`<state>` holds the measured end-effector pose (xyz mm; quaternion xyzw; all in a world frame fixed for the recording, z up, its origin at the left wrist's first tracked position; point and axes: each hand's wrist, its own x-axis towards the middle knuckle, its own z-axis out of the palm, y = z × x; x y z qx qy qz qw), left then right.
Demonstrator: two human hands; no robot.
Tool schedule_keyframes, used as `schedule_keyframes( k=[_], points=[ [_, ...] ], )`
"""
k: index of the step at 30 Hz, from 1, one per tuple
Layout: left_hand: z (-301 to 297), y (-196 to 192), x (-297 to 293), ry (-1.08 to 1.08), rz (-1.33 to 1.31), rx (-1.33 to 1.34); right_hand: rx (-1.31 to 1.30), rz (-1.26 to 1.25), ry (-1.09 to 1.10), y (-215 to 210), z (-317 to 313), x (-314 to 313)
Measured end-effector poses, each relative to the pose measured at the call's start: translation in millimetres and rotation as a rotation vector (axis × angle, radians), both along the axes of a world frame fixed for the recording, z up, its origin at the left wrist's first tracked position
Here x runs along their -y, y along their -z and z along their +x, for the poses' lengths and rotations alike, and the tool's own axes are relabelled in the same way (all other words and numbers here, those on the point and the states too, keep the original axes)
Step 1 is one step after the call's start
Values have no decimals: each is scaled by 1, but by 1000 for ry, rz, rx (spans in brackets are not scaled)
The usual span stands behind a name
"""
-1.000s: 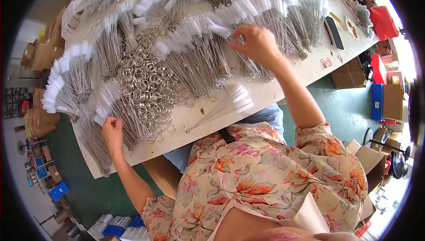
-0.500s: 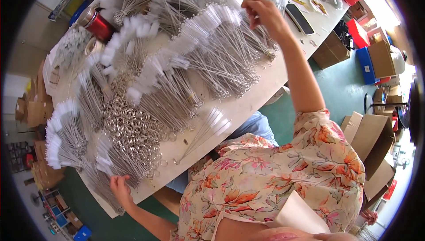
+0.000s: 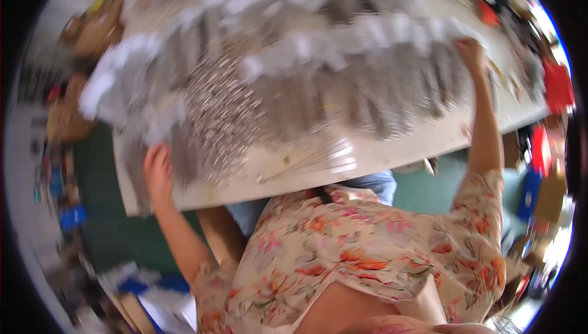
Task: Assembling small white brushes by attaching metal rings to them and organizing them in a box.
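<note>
My right hand (image 3: 470, 53) is at the far right of the table, at the white bristle ends of a long row of thin wire brushes (image 3: 373, 83). Its fingers look curled together; blur hides whatever may be in them. At the near left, my left hand (image 3: 158, 167) rests by another bunch of wire brushes (image 3: 164, 116), fingers stretched and slightly apart, with nothing seen in them. Between the bunches lies a heap of small shiny metal rings (image 3: 223, 119). A few loose brushes (image 3: 340, 156) fan out by the front edge.
The pale tabletop (image 3: 380, 156) ends in front of my body. Beside my right wrist lies a dark phone (image 3: 493, 92). A red bag (image 3: 557, 86) sits at the far right, and cardboard boxes (image 3: 101, 27) stand beyond the left side.
The whole view has swung and blurred, so the table now lies more level. My right hand appears more closed, at the right end of the brush row. My left hand's fingers look straighter.
</note>
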<state>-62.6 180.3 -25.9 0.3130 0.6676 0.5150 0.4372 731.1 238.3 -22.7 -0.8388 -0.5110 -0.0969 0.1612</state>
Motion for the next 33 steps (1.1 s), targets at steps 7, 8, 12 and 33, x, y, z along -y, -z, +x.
schedule_keyframes(
  k=[7, 8, 12, 33],
  points=[
    [1, -17, 25, 105, 130, 0, 338, 108, -18, -53, 8, -27],
    [3, -23, 33, 135, 88, 46, 182, 276, -157, -74, -24, -24],
    [30, -29, 30, 294, 145, 261, -895, 580, -554, -116, -134, -15],
    [177, -31, 28, 649, 928, 82, -1958, -138, -832, 0, -442, 56]
  ],
)
